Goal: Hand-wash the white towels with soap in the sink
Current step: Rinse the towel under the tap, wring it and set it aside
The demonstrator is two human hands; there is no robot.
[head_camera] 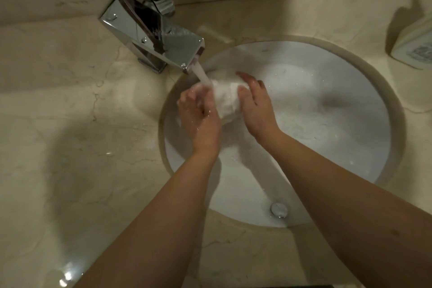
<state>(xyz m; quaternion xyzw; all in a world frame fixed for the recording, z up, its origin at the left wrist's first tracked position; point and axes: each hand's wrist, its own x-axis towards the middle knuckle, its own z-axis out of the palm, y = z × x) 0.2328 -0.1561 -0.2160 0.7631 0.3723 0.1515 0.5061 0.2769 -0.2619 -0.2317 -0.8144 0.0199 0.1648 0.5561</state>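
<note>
The bench (70, 124) was a beige marble slab with darker veins, wet and glossy at its near left. A round white sink (339, 138) was set into it right of centre, foamy water inside. A chrome faucet (152, 37) stood on the bench at the far left of the sink. A white container (413, 47) rested on the bench at far right.
</note>
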